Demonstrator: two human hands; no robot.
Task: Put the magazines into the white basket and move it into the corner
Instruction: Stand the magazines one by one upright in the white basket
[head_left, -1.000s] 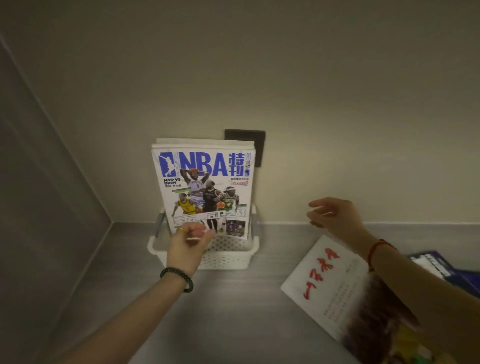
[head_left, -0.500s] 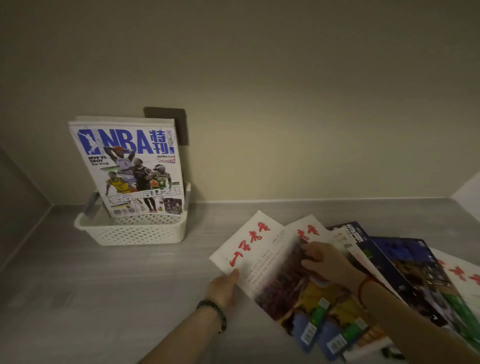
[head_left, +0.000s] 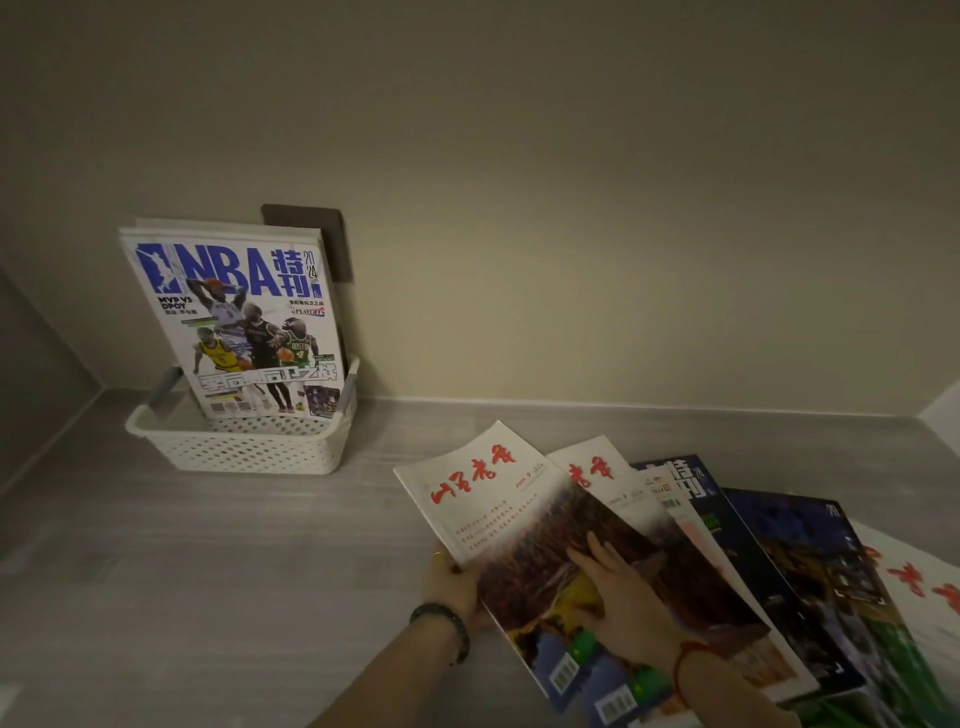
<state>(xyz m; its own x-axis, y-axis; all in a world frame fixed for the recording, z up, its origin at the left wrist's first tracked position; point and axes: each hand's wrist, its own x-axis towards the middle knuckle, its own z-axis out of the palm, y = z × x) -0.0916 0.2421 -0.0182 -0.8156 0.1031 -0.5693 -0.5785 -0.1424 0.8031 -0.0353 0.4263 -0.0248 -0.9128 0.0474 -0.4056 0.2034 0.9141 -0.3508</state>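
a grey wood-grain counter (head_left: 208, 571) is seen running back to a plain beige wall (head_left: 571, 208), all in pretty dim light. closest in, the left hand (head_left: 452, 587) is curled around the left edge of the top magazine (head_left: 519, 499), a white-covered one with red characters. its fingers are tucked underneath, so only the thumb side is really seen. a black bead bracelet (head_left: 444, 623) is worn on that wrist. the right hand (head_left: 628, 603) is laid flat on the same cover, fingers straight and a bit apart, nothing gripped, with a red string (head_left: 685, 654) on its wrist. under that magazine a fan of other magazines (head_left: 779, 571) is spread to the right on the counter, overlapping: another red-lettered one, then darker blue covers. further back on the left, well apart from the pile, the white basket (head_left: 249, 452) is sat on the counter near the corner, close to the wall. an nba magazine (head_left: 244, 322) is stood upright in it, with at least one more behind. a dark wall plate (head_left: 332, 234) is partly hidden behind those.
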